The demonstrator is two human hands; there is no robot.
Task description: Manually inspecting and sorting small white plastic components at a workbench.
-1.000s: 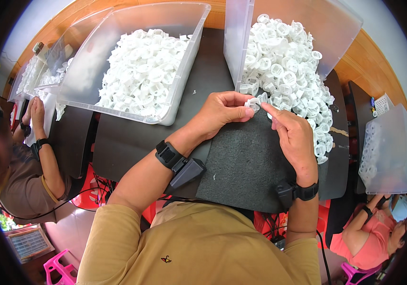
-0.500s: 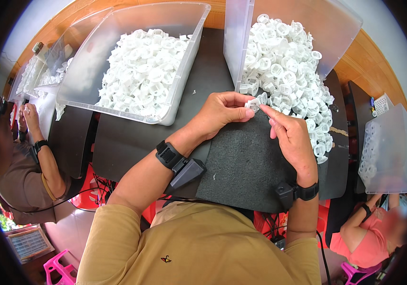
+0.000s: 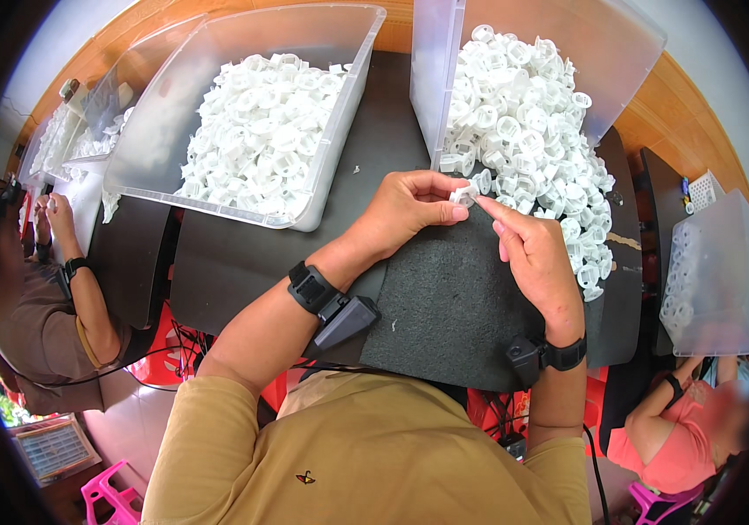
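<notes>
Between the thumb and forefinger of my left hand [image 3: 409,210] is a small white plastic part [image 3: 463,195], held over the far edge of a dark grey mat [image 3: 457,297]. My right hand [image 3: 533,249] comes in from the other side, its forefinger stretched toward the part, the tip touching or almost touching it. Its thumb and other fingers are curled in; whether they hold something small is hidden. Just beyond both hands, a heap of white round plastic parts [image 3: 527,131] spills onto the dark table [image 3: 234,271] from a clear bin [image 3: 434,79] lying on its side.
A clear bin [image 3: 304,214] of white parts stands at the far left. One co-worker [image 3: 42,306] sits at left with hands raised; another person [image 3: 680,429] is at lower right, by a translucent bin [image 3: 720,280]. Cables [image 3: 186,341] and red stools [image 3: 160,354] are below the table edge.
The white part has turned slightly in my left fingers, and my right hand has shifted a touch left. The heap and bins have stayed put.
</notes>
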